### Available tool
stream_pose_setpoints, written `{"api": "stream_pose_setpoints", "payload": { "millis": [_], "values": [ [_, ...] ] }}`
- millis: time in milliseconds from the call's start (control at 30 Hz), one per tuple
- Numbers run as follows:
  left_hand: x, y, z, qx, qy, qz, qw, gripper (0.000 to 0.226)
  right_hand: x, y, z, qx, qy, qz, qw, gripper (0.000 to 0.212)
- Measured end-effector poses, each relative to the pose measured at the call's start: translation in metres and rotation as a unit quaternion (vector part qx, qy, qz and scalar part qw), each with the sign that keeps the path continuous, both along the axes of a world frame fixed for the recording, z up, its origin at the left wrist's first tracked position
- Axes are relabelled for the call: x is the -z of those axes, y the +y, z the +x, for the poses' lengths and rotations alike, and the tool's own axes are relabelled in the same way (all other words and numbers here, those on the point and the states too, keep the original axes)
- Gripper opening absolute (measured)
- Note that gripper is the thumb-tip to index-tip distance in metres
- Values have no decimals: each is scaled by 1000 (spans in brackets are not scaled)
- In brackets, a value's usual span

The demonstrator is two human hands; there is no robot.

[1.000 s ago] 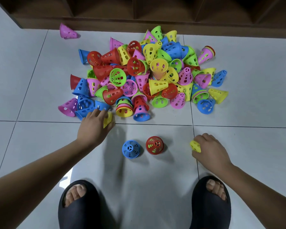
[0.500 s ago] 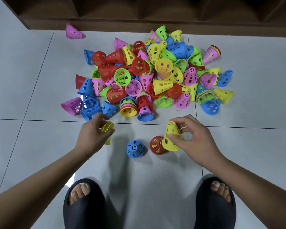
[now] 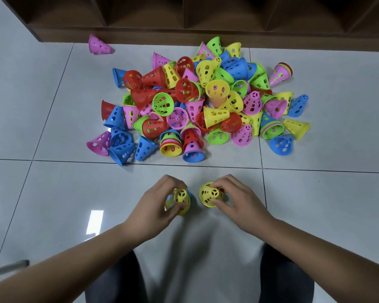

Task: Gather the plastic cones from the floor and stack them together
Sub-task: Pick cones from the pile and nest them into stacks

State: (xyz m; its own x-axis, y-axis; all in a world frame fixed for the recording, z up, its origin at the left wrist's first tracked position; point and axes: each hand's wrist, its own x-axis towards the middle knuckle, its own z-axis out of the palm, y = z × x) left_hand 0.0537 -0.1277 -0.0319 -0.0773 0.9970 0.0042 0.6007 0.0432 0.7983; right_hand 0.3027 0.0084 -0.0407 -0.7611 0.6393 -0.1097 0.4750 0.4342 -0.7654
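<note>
Cones of perforated plastic — red, blue, yellow, green and pink — lie in a loose heap (image 3: 206,101) on the pale tiled floor (image 3: 326,204), most tipped on their sides with their open mouths facing every way. A few within the heap are already nested, among them a short stack with a yellow rim (image 3: 170,149) at the near edge and another with a green rim (image 3: 271,132) towards the right. One lone pink cone (image 3: 97,45) lies well apart at the far left, just beside the base of a dark wooden shelf unit (image 3: 206,18) that runs along the top of the view. Nearer the person, on the next row of tiles, both hands work close together. The left hand (image 3: 155,206) has its fingers and thumb curled around a yellow cone (image 3: 181,196) with its narrow tip up; slivers of a blue cone (image 3: 190,193) show at its edge, apparently beneath it. The right hand (image 3: 239,204) pinches a second yellow cone (image 3: 209,194) between fingertips and thumb, also tip up, and a trace of red (image 3: 221,190) shows beside the fingers. The two yellow cones sit just beside each other without touching — well short of the heap. Dark trousered knees (image 3: 118,281) fill the bottom of the view, and a grey rod (image 3: 7,268) pokes in at the lower left.
</note>
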Motion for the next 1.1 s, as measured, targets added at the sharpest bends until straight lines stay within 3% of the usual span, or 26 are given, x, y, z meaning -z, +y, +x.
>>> {"api": "stream_pose_setpoints", "payload": {
  "millis": [200,367,500,733,1100],
  "values": [
    [30,6,-7,59,62,-44,995,30,13,8,-3,-40,-18,-15,999,33],
    [31,13,-11,72,50,-46,995,36,5,34,-27,-54,-44,-35,997,39],
    [30,13,-21,23,33,-68,997,37,13,64,-50,-13,-63,34,997,37],
    [35,21,-42,-30,46,-70,996,32,32,92,-72,-124,-210,107,964,49],
    [40,33,-56,-94,75,-64,991,22,36,86,-26,-124,-178,187,958,45]
  ]
}}
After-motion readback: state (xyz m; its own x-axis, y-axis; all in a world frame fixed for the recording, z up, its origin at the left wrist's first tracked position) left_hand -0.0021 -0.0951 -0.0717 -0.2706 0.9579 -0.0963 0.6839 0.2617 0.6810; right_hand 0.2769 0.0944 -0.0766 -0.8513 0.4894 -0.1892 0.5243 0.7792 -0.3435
